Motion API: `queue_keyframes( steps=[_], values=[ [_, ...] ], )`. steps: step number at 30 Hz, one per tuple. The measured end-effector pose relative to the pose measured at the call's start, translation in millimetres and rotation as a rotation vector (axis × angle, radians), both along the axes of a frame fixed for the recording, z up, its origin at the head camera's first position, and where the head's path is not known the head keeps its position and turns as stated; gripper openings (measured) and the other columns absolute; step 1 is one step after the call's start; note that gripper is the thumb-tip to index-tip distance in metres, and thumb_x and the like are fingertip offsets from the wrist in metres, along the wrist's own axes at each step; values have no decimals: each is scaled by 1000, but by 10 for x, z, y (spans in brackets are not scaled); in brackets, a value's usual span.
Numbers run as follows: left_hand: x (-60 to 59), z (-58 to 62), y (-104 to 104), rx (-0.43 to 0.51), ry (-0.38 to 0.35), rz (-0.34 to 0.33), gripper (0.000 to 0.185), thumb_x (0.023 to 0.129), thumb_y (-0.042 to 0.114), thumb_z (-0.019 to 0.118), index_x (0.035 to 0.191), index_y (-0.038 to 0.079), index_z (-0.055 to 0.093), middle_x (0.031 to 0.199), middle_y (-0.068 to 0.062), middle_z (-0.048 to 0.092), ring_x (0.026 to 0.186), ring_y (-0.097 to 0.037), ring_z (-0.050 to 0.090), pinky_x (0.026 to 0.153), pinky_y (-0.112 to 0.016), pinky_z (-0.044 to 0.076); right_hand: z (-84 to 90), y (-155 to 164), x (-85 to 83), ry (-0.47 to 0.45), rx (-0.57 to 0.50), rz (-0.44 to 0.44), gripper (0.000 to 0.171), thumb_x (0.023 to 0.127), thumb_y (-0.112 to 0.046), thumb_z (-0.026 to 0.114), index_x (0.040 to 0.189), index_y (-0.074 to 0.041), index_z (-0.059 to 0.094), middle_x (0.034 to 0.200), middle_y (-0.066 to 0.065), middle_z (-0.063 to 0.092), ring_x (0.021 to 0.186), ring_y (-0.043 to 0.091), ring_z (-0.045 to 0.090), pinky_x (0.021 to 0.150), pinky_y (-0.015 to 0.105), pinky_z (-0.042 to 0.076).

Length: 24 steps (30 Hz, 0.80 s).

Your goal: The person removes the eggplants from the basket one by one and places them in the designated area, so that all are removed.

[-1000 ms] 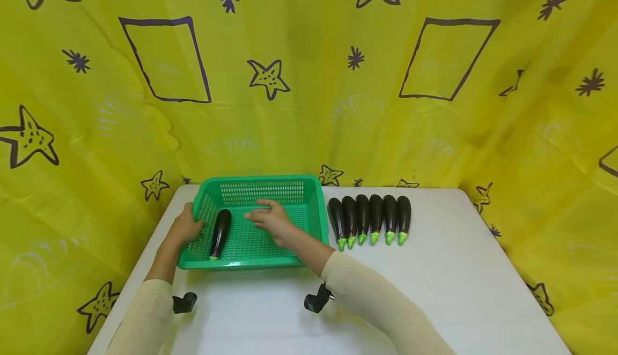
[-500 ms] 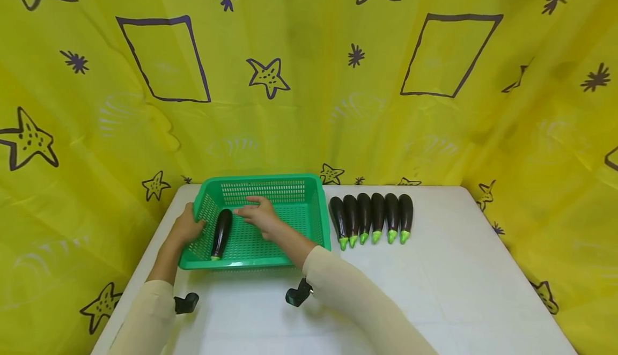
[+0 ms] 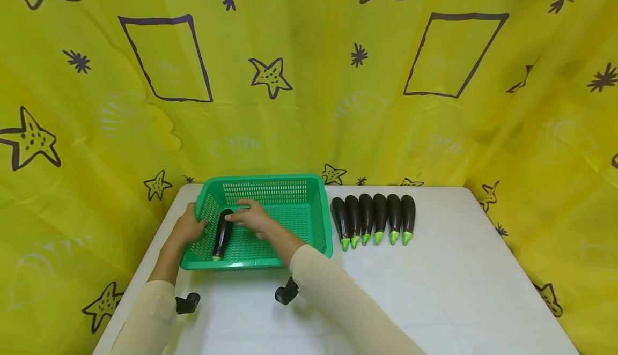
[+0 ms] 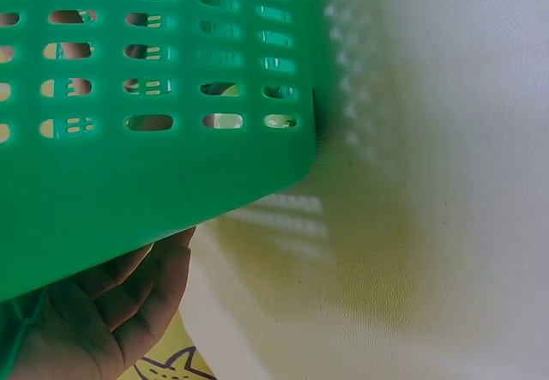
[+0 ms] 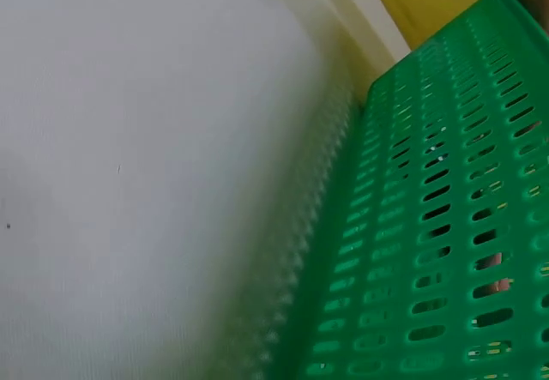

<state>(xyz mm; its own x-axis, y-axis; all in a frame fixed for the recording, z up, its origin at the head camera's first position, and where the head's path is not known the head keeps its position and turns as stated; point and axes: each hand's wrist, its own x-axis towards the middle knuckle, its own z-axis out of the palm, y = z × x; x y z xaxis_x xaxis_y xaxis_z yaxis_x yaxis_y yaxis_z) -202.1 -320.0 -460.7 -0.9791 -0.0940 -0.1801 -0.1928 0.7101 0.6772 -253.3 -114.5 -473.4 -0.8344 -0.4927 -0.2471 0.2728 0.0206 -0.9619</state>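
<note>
A green plastic basket (image 3: 260, 263) with slotted walls stands on the white table. My left hand (image 3: 189, 228) grips its left rim; the left wrist view shows curled fingers (image 4: 159, 290) at the edge of the basket wall (image 4: 154, 178). A dark eggplant (image 3: 222, 239) lies lengthwise inside, near the left wall, its green stem end toward me. Over the basket, my right hand (image 3: 253, 218) has its fingers extended, the fingertips overlapping the eggplant's far end. In the right wrist view the slotted basket wall (image 5: 420, 217) hides most of that hand.
Several more eggplants (image 3: 367, 215) lie side by side in a row on the table (image 3: 449, 290), right of the basket, stems toward me. A yellow curtain (image 3: 309, 130) with drawn stars hangs behind and at both sides. Black wrist mounts (image 3: 286, 292) stick out below the sleeves.
My right hand has moved left across the basket, from its middle to the far end of the eggplant. The left hand stays on the rim, and the eggplants lie as before.
</note>
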Motion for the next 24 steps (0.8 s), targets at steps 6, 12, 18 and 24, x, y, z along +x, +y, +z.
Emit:
queue_keyframes(
  steps=[6,12,18,24],
  values=[
    [2,-7,-16,14,-7,7,58,104,5,46,148,-17,16,137,-48,41,118,-59,51,97,-70,43,-39,-55,-23,8,18,85,66,98,-5,74,155,2,43,147,28,49,125,45,61,108,51,46],
    [19,-12,-25,5,9,-11,57,103,5,47,146,-17,18,135,-48,43,117,-60,51,95,-69,44,-98,-104,0,10,71,140,69,98,-10,75,157,0,40,149,27,49,123,45,62,108,51,47],
    [17,-22,-4,13,12,-13,56,103,5,48,146,-17,19,134,-47,44,117,-59,52,95,-69,44,-146,-132,-14,-26,42,141,72,98,-7,75,158,3,36,152,31,44,125,43,62,106,48,48],
    [4,-24,-10,3,22,-12,56,103,4,48,146,-18,19,135,-47,43,119,-60,51,96,-70,43,-201,-148,-48,-40,40,191,75,97,-2,73,160,2,32,141,29,56,124,42,64,107,46,49]
  ],
)
